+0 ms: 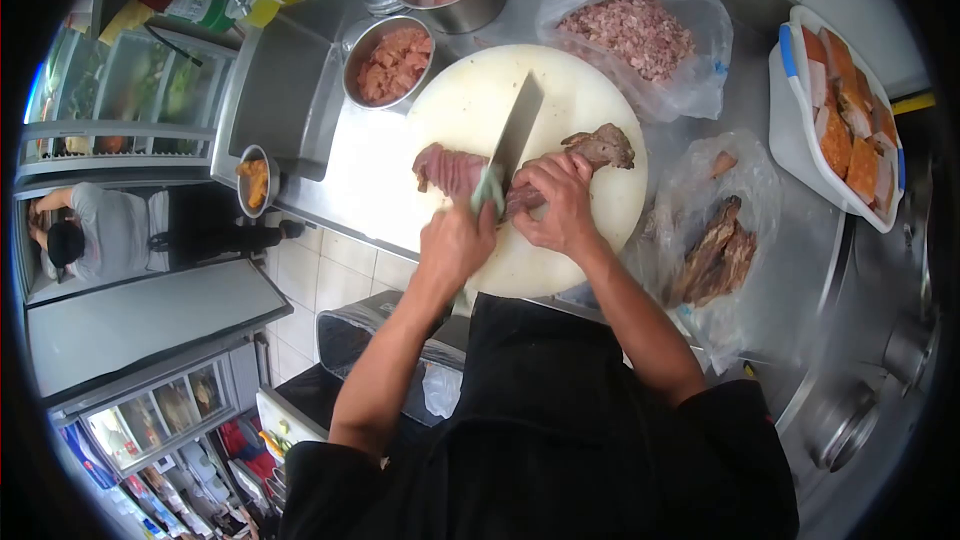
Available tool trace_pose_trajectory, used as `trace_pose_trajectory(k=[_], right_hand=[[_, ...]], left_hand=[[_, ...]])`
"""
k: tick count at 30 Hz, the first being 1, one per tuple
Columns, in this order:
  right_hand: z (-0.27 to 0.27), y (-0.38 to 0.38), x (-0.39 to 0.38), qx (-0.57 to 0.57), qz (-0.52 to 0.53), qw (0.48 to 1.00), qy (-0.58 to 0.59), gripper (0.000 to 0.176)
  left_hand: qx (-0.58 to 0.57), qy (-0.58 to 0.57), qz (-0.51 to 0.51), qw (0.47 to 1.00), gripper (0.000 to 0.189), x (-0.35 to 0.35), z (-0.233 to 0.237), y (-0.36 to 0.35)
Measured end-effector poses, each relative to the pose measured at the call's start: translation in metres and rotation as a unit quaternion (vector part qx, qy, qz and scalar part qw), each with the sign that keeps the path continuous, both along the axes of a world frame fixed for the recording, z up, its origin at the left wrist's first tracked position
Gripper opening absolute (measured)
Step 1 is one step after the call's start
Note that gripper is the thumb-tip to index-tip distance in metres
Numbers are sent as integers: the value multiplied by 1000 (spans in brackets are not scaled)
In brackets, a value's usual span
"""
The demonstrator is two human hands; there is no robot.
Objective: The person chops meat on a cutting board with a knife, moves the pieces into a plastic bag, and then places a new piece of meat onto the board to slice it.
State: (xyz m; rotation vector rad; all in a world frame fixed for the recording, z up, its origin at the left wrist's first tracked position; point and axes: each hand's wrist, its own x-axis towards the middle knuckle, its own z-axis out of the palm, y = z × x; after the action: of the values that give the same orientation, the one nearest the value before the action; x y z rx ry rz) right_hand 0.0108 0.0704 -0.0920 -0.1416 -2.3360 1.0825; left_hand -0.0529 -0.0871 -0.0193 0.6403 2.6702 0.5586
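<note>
A round white cutting board [500, 275] lies on the steel counter. My left hand [458, 245] is closed around the handle of a cleaver [520, 120], with pale green wrapping or cloth showing at the grip. The wide blade points away from me across the board. Fingers curled, my right hand [555, 202] presses a piece of dark cooked meat [605, 147] onto the board just right of the blade. Left of the blade lies a row of reddish meat slices [448, 170]. My right palm hides part of the piece it holds.
Behind the board stand a steel pot of raw meat chunks [395, 62], a taller pot [470, 2] and a bag of chopped meat [630, 35]. To the right are a bag of dark meat [715, 255] and a white tub [790, 130]. A sink [285, 105] is left; another person [110, 230] bends beyond.
</note>
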Motion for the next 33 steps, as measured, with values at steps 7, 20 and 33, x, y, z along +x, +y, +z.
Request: trace_pose_trajectory(k=[7, 20, 33], right_hand=[[2, 2, 1, -15, 7, 1000, -25, 27], [1, 0, 1, -19, -4, 1000, 1, 29], [1, 0, 1, -10, -11, 1000, -11, 28]], left_hand=[[39, 93, -49, 994, 36, -56, 6, 50], [-13, -15, -1, 1000, 27, 29, 50, -14], [-12, 40, -60, 997, 26, 16, 4, 2]])
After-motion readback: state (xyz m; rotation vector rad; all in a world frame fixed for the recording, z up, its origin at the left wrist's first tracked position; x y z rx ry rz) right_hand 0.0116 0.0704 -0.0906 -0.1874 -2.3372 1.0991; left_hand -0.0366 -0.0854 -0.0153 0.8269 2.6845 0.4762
